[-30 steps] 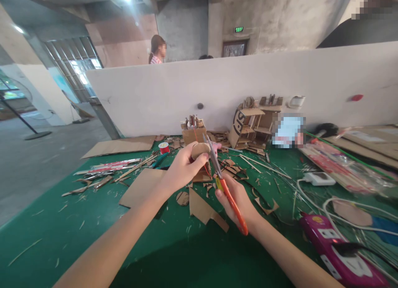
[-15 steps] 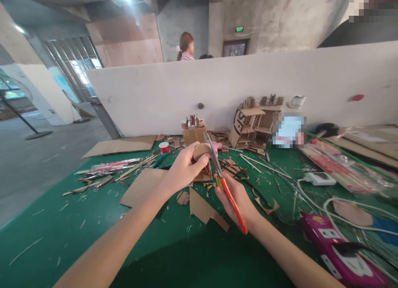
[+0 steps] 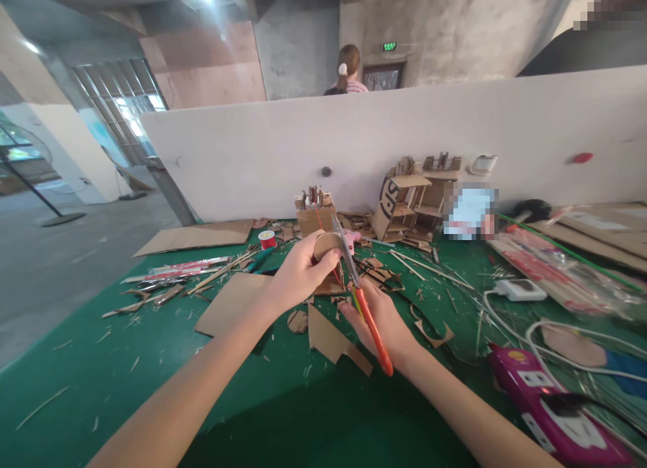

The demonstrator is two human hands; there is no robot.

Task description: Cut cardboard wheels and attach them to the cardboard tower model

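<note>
My left hand [image 3: 298, 272] is closed on a small round cardboard piece [image 3: 327, 243], held up above the green mat [image 3: 151, 360]. My right hand [image 3: 381, 323] grips orange-handled scissors [image 3: 361, 296]. Their metal blades point up and away and meet the right edge of the cardboard piece. Cut cardboard scraps [image 3: 331, 336] lie on the mat just below both hands.
A cardboard box of tools [image 3: 314, 215], a red spool [image 3: 266, 239] and a small cardboard shelf model [image 3: 412, 198] stand by the white partition [image 3: 354, 137]. White cables [image 3: 536, 333] and a pink power strip [image 3: 550, 407] lie at right. A person walks behind the partition.
The scissor handle has dropped slightly and my right hand shifted a little left. The person behind the partition has walked to the right.
</note>
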